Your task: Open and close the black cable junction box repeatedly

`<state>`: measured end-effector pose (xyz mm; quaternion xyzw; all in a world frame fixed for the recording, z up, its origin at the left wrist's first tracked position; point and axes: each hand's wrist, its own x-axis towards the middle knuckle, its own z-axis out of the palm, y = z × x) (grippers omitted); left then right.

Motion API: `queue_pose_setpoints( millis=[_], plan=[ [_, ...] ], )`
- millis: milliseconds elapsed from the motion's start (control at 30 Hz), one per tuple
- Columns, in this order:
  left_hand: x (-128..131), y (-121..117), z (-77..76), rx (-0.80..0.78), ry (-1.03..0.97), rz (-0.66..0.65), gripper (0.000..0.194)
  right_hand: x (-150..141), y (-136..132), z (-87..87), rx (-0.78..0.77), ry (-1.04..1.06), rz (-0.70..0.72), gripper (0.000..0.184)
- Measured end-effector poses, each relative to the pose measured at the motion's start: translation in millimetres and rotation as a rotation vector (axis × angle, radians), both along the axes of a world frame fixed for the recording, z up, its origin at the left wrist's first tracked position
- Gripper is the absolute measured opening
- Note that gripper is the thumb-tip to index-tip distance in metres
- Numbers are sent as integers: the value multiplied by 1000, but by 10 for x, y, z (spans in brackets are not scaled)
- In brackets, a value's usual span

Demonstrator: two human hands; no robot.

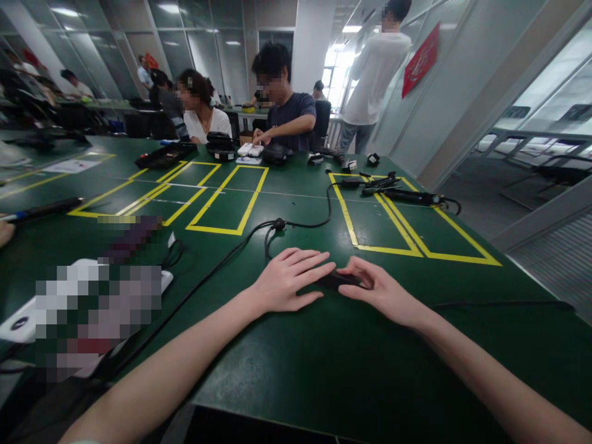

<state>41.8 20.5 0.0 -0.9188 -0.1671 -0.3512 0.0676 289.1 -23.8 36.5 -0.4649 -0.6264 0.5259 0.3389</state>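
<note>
Low over the green table (259, 364), a small black oblong object (337, 281) lies between my two hands; its exact kind is not clear. My right hand (377, 287) has thumb and fingers closed around its right end. Flat and stretched out, the fingers of my left hand (291, 280) rest by its left end, partly covering it. A black cable (250, 237) with a small dark lump (278, 224) on it runs across the table behind my left hand, and a short branch drops toward that hand.
Yellow tape outlines (213, 232) mark the tabletop. A black rod-shaped tool (409, 196) lies at the right back. White blurred-out items (28, 320) lie at left. Across the table sit a person in a dark shirt (293, 117) and others. Another thin cable (504, 303) lies at right.
</note>
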Motion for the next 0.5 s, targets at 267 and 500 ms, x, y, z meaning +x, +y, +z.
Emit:
queue_pose_setpoints(
  millis=[267, 500],
  plan=[
    [-19, -6, 11, -92, 9, -42, 51, 911, 107, 465, 55, 326, -637, 69],
    [1, 32, -84, -302, 123, -103, 43, 1525, 230, 362, 177, -67, -1079, 54]
  ],
)
